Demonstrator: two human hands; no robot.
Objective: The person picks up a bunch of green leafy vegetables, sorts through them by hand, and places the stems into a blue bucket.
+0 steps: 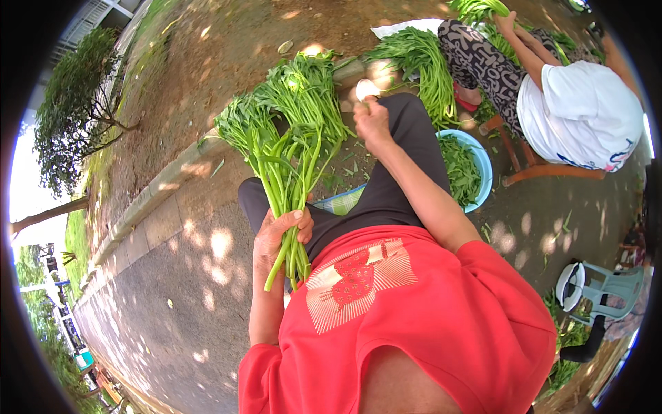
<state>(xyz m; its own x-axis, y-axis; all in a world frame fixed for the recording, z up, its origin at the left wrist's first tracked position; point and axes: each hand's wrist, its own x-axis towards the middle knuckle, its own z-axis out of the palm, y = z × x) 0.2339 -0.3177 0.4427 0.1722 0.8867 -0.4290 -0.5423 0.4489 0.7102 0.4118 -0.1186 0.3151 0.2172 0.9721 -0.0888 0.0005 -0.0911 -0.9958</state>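
Note:
My left hand (283, 230) is closed around the lower stems of a bunch of leafy greens (279, 186), which look like water spinach. The cut ends stick out below my fist, towards my red shirt. Past my knees, the bunch's upper part overlaps a heap of the same greens (310, 90) on the ground. My right hand (372, 124) is raised over my right thigh with its fingers curled. At its fingertips shows a pale, bright round shape (366, 89); whether it is a held object or sunlit ground, I cannot tell.
A light blue basin (486, 168) of picked leaves stands beside my right thigh. Beyond it lies another heap of greens (421, 67). A co-worker (574, 114) sits on a wooden chair (548, 172), holding greens. A stone kerb (150, 199) runs leftward; a plastic chair (615, 290) stands at right.

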